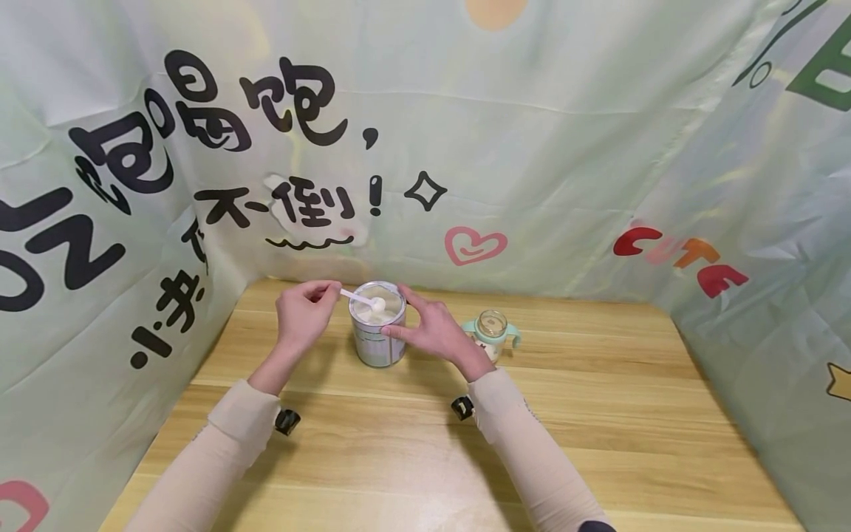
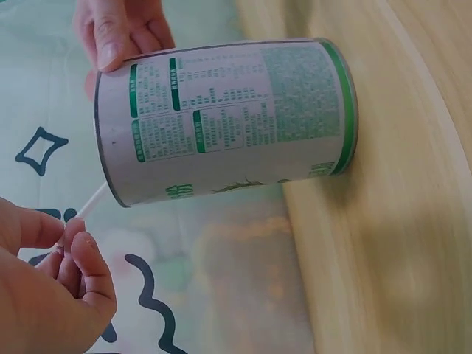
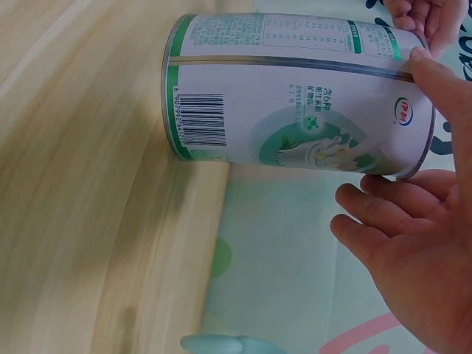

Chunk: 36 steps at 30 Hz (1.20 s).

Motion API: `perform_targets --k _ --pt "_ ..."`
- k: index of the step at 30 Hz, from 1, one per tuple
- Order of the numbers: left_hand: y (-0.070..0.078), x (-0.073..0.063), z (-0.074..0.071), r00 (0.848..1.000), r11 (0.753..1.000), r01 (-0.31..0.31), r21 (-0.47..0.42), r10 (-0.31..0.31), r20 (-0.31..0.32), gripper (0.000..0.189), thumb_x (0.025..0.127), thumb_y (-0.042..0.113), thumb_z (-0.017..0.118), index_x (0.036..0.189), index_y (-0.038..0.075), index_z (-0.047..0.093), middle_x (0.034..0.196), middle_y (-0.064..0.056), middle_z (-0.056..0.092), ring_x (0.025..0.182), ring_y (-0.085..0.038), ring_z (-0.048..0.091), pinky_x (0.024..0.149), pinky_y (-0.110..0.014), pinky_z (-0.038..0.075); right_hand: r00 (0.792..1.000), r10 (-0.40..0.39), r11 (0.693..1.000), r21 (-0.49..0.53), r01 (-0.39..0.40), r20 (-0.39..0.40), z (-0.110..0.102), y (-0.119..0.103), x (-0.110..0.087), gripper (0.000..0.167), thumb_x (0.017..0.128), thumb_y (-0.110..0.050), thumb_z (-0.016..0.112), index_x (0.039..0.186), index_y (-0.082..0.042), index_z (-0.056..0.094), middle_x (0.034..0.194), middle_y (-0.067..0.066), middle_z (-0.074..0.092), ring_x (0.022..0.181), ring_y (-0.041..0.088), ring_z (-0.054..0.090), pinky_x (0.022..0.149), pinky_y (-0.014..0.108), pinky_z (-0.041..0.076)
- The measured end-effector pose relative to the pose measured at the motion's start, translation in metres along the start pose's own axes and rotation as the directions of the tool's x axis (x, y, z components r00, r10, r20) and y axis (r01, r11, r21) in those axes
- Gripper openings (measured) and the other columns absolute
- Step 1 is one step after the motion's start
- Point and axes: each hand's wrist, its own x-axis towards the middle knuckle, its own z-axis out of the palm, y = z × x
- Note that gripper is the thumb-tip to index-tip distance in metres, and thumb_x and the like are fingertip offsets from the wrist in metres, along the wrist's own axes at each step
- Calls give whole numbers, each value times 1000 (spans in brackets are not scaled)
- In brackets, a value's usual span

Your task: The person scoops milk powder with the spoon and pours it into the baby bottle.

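Note:
A milk powder can [image 1: 379,343] stands upright and uncovered on the table, with pale powder [image 1: 374,316] inside. My left hand [image 1: 306,310] pinches the end of a thin white scoop [image 1: 357,298] at the can's left. The scoop's bowl is within the can's mouth and looks heaped with powder. From the right, my right hand [image 1: 435,327] grips the can near its top, thumb on the near side and a finger at the far rim. In the right wrist view the can's label [image 3: 324,110] shows a milk splash and a barcode.
Just right of my right hand stands a baby bottle [image 1: 490,329] with mint-green handles and an uncovered top, partly hidden by the wrist. Behind the wooden table [image 1: 598,414] hangs a printed cloth [image 1: 565,185], which also lines both sides.

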Motion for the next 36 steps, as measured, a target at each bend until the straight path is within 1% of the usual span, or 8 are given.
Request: perform_targets --k 4,6,9,14,18,29,32,36 --pt "-2 4 -3 988 980 153 -130 -151 25 24 97 17 73 105 -4 81 70 7 74 61 2 62 56 -13 50 1000 -2 1000 5 2 0 0 0 0 97 90 -56 79 165 -16 35 158 19 53 142 37 56 116 55 48" --pt "-2 5 -5 973 950 231 -212 -224 56 27 98 14 72 110 -9 78 66 14 71 61 2 64 58 -14 53 1000 -6 1000 4 6 0 0 0 0 96 90 -56 79 165 -16 35 159 18 52 142 36 56 116 54 48" --pt "-3 7 -7 943 886 332 -324 -313 110 30 99 12 72 115 -14 74 66 13 71 61 0 64 58 -15 54 1000 -12 1000 2 12 0 0 1 0 95 90 -56 79 165 -14 36 160 16 51 143 34 55 117 52 47" --pt "-4 10 -10 865 750 500 -433 -450 220 10 99 10 73 96 3 79 72 4 75 62 -3 63 60 -15 55 1000 -17 1000 1 17 3 0 1 0 95 91 -55 79 165 -14 36 160 14 51 143 33 55 117 51 47" --pt "-5 12 -12 805 663 592 -459 -511 301 20 100 11 72 80 14 77 74 3 74 64 -4 62 61 -14 53 1000 -15 1000 1 15 6 0 0 0 95 91 -55 79 165 -14 36 159 14 52 142 34 56 116 52 48" --pt "-4 15 -13 731 558 681 -475 -561 389 16 100 12 72 85 9 75 74 3 75 66 -5 62 60 -14 53 1000 -15 1000 -2 15 8 -3 -1 -1 95 91 -55 78 165 -14 35 157 18 54 141 36 58 115 52 48" --pt "-3 15 -13 722 546 690 -475 -560 405 14 100 12 72 87 8 76 75 3 76 67 -5 63 61 -14 53 1000 -19 1000 -1 19 6 -4 0 -1 94 91 -55 78 165 -14 36 154 19 57 139 38 59 114 53 49" --pt "0 16 -12 725 540 688 -485 -543 423 10 99 11 72 91 5 76 76 2 76 67 -5 63 62 -15 54 1000 -17 1000 -6 17 -1 -8 0 -3 94 91 -54 78 164 -12 37 154 19 57 139 36 59 114 53 50"
